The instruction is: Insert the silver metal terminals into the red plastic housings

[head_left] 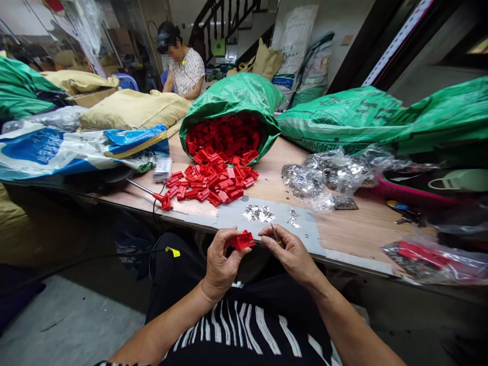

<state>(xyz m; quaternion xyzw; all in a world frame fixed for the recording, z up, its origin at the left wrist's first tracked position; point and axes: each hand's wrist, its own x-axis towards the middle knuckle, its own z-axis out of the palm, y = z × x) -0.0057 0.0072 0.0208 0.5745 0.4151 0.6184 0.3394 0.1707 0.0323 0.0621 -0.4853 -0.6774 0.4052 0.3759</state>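
My left hand (pixel 223 259) is closed on a small red plastic housing (pixel 243 240), pinched between thumb and fingers with its hollow side facing up and right. Just to the right, my right hand (pixel 287 249) is closed around a small tool with a yellowish handle (pixel 280 243) and a thin dark shaft. Whether its fingertips also pinch a tiny part, I cannot make out. Beyond both hands, a heap of small shiny metal pieces (pixel 259 213) lies on a grey sheet (pixel 232 216), with a smaller scatter (pixel 293 218) beside it.
A green woven sack (pixel 236 96) spills red housings (pixel 213 178) onto the table (pixel 274 175). Plastic bags of metal parts (pixel 305 180) lie to the right, a bag with red pieces (pixel 427 256) near the edge. A metal rod with a red end (pixel 163 201) lies left. Another person (pixel 190 71) sits behind.
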